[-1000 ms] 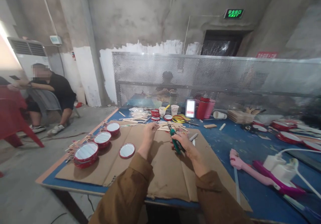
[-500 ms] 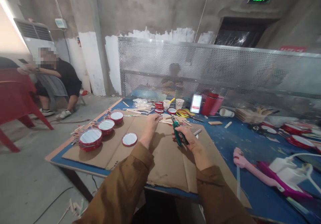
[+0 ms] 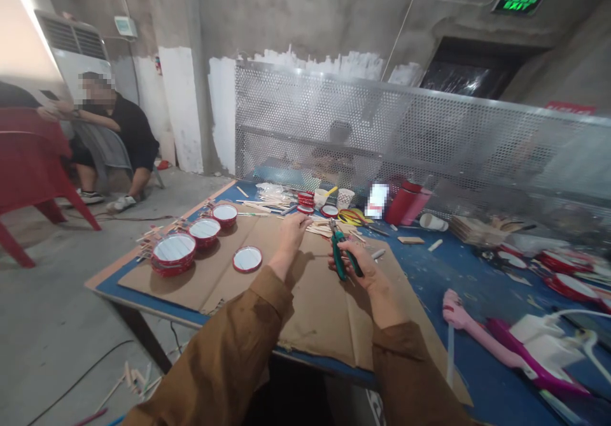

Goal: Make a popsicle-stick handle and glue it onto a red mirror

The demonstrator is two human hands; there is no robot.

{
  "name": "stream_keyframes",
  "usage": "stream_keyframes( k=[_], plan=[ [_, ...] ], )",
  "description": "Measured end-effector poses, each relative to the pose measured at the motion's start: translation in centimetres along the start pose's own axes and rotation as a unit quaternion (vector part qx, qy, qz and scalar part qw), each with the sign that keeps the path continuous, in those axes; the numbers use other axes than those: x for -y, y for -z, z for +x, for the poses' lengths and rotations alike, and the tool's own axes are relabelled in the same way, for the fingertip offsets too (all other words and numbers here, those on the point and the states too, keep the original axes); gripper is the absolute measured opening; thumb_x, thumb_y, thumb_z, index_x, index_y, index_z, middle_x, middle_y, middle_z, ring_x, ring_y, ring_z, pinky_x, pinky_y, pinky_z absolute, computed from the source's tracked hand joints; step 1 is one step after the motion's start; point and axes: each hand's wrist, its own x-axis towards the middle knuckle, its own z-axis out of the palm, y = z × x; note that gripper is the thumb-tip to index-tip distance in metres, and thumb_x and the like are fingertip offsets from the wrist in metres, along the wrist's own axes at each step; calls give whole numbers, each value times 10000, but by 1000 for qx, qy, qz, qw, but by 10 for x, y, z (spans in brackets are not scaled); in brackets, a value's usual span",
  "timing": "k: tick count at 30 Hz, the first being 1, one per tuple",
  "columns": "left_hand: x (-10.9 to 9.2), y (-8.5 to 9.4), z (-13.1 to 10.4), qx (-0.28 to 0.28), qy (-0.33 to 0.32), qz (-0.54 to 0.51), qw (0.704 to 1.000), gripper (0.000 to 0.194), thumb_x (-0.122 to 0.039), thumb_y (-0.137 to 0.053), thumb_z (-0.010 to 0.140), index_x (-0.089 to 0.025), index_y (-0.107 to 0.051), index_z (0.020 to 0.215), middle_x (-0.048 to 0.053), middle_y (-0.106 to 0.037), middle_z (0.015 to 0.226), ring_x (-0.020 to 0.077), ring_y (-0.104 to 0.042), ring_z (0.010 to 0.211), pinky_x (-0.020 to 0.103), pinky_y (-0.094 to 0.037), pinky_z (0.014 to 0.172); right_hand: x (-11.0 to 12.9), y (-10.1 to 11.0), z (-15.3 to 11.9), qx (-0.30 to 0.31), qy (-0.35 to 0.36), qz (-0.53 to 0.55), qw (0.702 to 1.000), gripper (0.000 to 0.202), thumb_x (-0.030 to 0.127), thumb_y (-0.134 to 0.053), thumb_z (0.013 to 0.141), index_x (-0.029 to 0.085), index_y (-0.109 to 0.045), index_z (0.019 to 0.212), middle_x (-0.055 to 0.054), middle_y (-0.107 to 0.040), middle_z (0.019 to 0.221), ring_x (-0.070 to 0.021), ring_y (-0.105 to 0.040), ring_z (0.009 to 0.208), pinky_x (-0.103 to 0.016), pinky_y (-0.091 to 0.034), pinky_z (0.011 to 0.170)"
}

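My left hand (image 3: 290, 240) is raised over the cardboard sheet (image 3: 315, 321), fingertips pinched together. Whatever lies between them is too small to make out. In my right hand (image 3: 366, 267) is a pair of pliers (image 3: 338, 257) with green and black handles, its jaws pointing up and away from me. Thin wooden sticks (image 3: 327, 227) lie just beyond both hands. Left of my left hand, a round red-rimmed piece with a white face (image 3: 247, 258) lies flat on the cardboard. Three groups of similar red-rimmed rounds (image 3: 174, 254) stand along the left side, with sticks beside them.
Paper cups (image 3: 345, 198), a lit phone (image 3: 377, 200) and a red bottle (image 3: 405, 202) stand at the back, before a perforated metal screen (image 3: 286, 114). A pink tool (image 3: 482, 333) and white plugs (image 3: 534, 337) lie at right. Someone sits at far left (image 3: 131, 123).
The view has shifted slightly, so the background sits a little further right. Both hands keep nearly the same pose, and the pliers remain in my right hand.
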Motion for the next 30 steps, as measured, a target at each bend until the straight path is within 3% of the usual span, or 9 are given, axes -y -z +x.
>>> stream_keyframes(
  k=[24,30],
  plan=[
    [3,0,2,11,-6,11,1000,148,-178,-674,883,-181,-744,752,43,-735,837,156,-613,804,253,-438,780,2,-4,-4,-21,0,2,1000,51,219,-631,787,174,-616,804,-47,-706,636,-171,-684,518,-254,-579,484],
    [2,1,1,9,0,21,1000,160,-192,-664,893,-177,-742,755,55,-731,849,162,-604,812,258,-424,773,0,-3,-3,-15,10,-14,1000,55,226,-629,788,173,-635,800,-45,-712,645,-171,-694,539,-272,-603,537]
  ],
)
